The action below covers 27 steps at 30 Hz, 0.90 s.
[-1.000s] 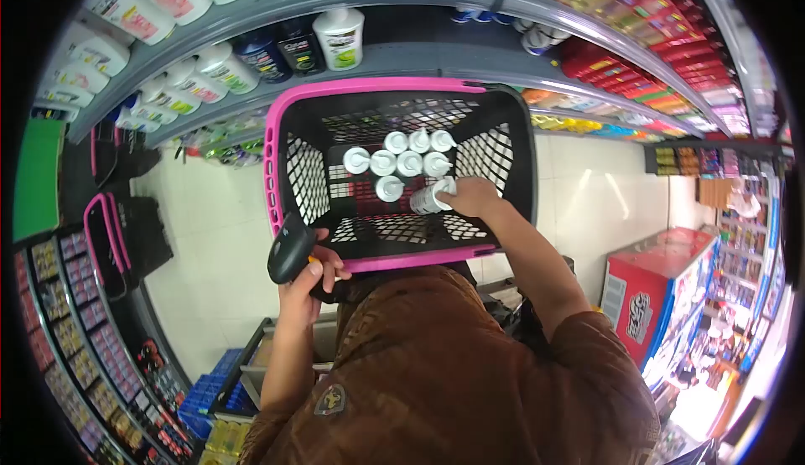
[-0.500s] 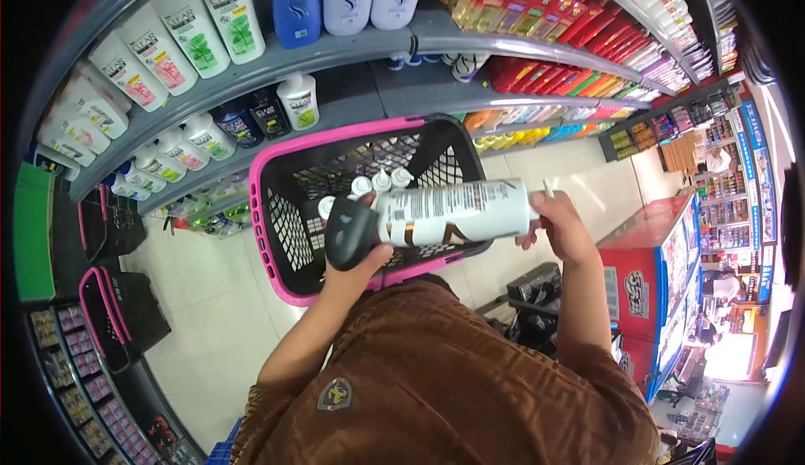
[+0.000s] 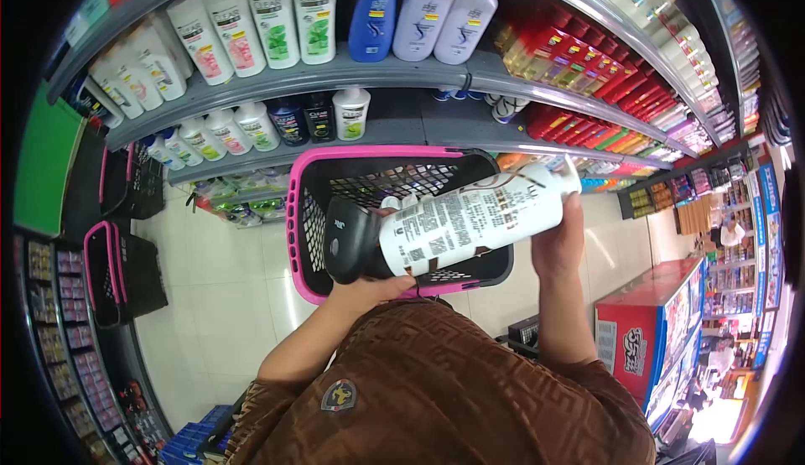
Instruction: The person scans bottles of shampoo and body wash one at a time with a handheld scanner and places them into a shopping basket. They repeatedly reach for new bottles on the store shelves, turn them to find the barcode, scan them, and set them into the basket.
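Note:
A large white pump bottle (image 3: pixel 478 218) lies sideways in the air above a black basket with a pink rim (image 3: pixel 295 213). At its base end, my left hand (image 3: pixel 369 291) is wrapped round a black handheld device (image 3: pixel 348 240), whose head is close against the bottle. My right hand (image 3: pixel 560 243) grips the pump end of the bottle from below and the right side. White pump tops (image 3: pixel 394 202) show inside the basket, partly hidden behind the held bottle.
Shelves (image 3: pixel 402 69) with shampoo bottles (image 3: pixel 315 16) curve across the top. Black and pink baskets (image 3: pixel 138 276) stand at the left on the tiled floor (image 3: pixel 218 322). A red box-like case (image 3: pixel 641 331) is at the lower right.
The bottle has turned, its pump end now higher and its printed label facing up. My right hand has moved up along the pump end. The basket and shelves appear shifted right and down.

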Each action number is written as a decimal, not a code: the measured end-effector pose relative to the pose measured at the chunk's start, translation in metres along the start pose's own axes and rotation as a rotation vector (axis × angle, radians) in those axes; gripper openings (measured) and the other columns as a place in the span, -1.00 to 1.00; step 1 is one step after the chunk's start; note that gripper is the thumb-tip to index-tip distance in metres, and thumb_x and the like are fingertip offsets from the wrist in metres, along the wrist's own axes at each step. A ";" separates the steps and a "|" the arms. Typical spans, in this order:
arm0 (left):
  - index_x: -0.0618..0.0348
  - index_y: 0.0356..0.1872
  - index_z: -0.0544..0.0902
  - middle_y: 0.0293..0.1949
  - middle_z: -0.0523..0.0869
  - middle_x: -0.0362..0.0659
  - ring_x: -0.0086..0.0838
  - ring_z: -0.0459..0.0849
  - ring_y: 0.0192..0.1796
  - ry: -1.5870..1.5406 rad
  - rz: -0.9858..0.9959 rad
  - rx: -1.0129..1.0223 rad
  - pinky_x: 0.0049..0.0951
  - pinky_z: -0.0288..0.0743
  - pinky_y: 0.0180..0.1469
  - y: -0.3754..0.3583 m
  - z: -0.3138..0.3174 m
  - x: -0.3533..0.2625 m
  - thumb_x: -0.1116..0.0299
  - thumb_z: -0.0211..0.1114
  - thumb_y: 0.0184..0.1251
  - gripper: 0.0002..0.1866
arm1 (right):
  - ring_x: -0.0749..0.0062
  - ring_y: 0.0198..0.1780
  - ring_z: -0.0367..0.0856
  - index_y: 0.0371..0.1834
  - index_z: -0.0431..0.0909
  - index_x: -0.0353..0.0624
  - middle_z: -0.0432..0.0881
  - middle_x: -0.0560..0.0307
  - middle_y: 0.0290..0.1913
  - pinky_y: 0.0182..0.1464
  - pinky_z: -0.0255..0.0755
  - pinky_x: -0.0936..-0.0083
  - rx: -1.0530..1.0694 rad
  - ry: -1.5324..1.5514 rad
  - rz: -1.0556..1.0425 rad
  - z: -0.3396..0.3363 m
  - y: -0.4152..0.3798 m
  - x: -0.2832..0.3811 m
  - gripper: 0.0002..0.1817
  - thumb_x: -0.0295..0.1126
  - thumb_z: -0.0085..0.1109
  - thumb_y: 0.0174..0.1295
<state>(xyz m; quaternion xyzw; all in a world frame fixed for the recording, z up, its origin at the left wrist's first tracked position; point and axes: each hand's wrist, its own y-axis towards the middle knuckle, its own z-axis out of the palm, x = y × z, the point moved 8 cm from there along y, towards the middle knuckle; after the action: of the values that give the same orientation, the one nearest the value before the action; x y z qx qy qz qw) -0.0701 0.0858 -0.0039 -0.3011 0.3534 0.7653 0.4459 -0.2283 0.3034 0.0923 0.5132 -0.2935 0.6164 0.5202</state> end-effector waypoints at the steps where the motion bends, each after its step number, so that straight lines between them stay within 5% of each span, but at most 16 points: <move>1: 0.27 0.41 0.33 0.24 0.55 -0.09 -0.32 0.54 0.30 0.005 0.008 -0.009 -0.19 0.37 0.41 0.006 0.004 -0.005 0.43 0.70 -0.07 -0.03 | 0.25 0.26 0.60 0.30 0.46 -0.34 0.63 -0.05 0.21 0.33 0.41 0.26 0.012 0.004 0.003 0.011 0.002 -0.008 -0.31 0.14 0.06 0.48; 3: 0.27 0.35 0.37 0.19 0.54 -0.06 -0.28 0.55 0.27 0.239 0.168 0.006 -0.19 0.35 0.41 0.011 0.018 -0.024 0.36 0.72 -0.06 -0.08 | 0.14 0.52 0.33 0.56 0.14 -0.29 0.37 -0.08 0.50 0.55 0.14 0.10 0.153 0.468 -0.020 0.034 0.000 -0.018 -0.11 0.24 0.03 0.47; 5: 0.26 0.24 0.45 0.17 0.54 -0.02 -0.27 0.58 0.20 0.367 0.328 -0.051 -0.22 0.45 0.32 0.011 0.022 -0.031 0.30 0.73 -0.07 -0.17 | 0.09 0.56 0.27 0.63 0.02 -0.23 0.30 -0.04 0.56 0.58 0.11 0.04 0.129 0.589 0.173 0.061 -0.018 -0.046 -0.02 0.32 0.02 0.43; 6: 0.26 0.17 0.49 0.17 0.55 0.02 -0.25 0.62 0.16 0.601 0.471 -0.072 -0.24 0.52 0.24 0.009 0.028 -0.036 0.28 0.74 -0.09 -0.21 | 0.11 0.58 0.23 0.64 -0.01 -0.19 0.26 -0.02 0.58 0.61 0.05 0.04 0.215 0.661 0.268 0.072 -0.032 -0.061 -0.02 0.30 0.03 0.43; 8: 0.24 0.06 0.58 0.17 0.58 0.07 -0.20 0.73 -0.01 0.933 0.718 -0.005 -0.30 0.66 -0.01 0.003 0.038 -0.037 0.24 0.75 -0.12 -0.30 | 0.08 0.39 0.48 0.49 0.23 -0.19 0.50 -0.06 0.37 0.47 0.31 0.04 0.182 0.566 0.389 0.080 -0.037 -0.082 -0.21 0.22 0.05 0.47; 12: 0.23 0.09 0.60 0.12 0.63 0.03 -0.14 0.75 -0.02 1.011 0.572 0.073 -0.33 0.66 0.00 0.017 0.053 -0.029 0.20 0.71 -0.03 -0.33 | -0.02 0.17 0.66 0.35 0.37 -0.24 0.63 -0.18 0.16 0.22 0.59 0.07 0.042 0.560 0.549 0.058 -0.013 -0.104 -0.30 0.18 0.03 0.47; 17: 0.26 0.13 0.62 -0.06 0.77 0.03 -0.12 0.79 -0.07 0.630 -0.239 0.185 -0.23 0.65 0.00 0.003 0.037 -0.032 0.23 0.68 0.05 -0.36 | 0.07 0.09 0.70 0.33 0.39 -0.26 0.66 -0.14 0.11 0.19 0.61 0.13 0.066 0.319 0.412 0.032 -0.026 -0.082 -0.33 0.03 0.25 0.37; 19: 0.26 0.10 0.64 -0.10 0.79 0.01 -0.11 0.80 -0.10 0.691 -0.248 0.274 -0.25 0.65 -0.01 -0.010 0.040 -0.050 0.26 0.66 0.05 -0.41 | 0.17 0.06 0.71 0.32 0.40 -0.28 0.67 -0.09 0.08 0.17 0.62 0.21 0.033 -0.023 0.287 0.021 -0.034 -0.067 -0.30 -0.06 0.41 0.27; 24: 0.24 0.03 0.70 -0.23 0.80 0.02 -0.02 0.80 -0.15 0.724 -0.275 0.504 -0.27 0.66 -0.07 -0.026 0.048 -0.062 0.41 0.54 -0.03 -0.51 | 0.41 0.02 0.66 0.25 0.44 -0.27 0.65 0.10 0.02 0.10 0.57 0.40 -0.003 -0.007 0.371 0.001 -0.056 -0.073 -0.35 -0.18 0.50 0.21; 27: 0.23 0.05 0.71 -0.22 0.81 0.03 -0.03 0.80 -0.17 0.714 -0.285 0.447 -0.27 0.66 -0.10 -0.029 0.045 -0.057 0.42 0.54 -0.04 -0.48 | 0.41 0.04 0.66 0.26 0.44 -0.27 0.65 0.10 0.03 0.12 0.56 0.39 -0.034 -0.012 0.389 -0.002 -0.061 -0.077 -0.35 -0.18 0.50 0.22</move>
<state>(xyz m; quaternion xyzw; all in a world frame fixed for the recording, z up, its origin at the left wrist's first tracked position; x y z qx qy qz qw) -0.0269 0.1063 0.0580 -0.4884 0.5969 0.4490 0.4512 -0.1770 0.2967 0.0091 0.4416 -0.4008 0.6971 0.3980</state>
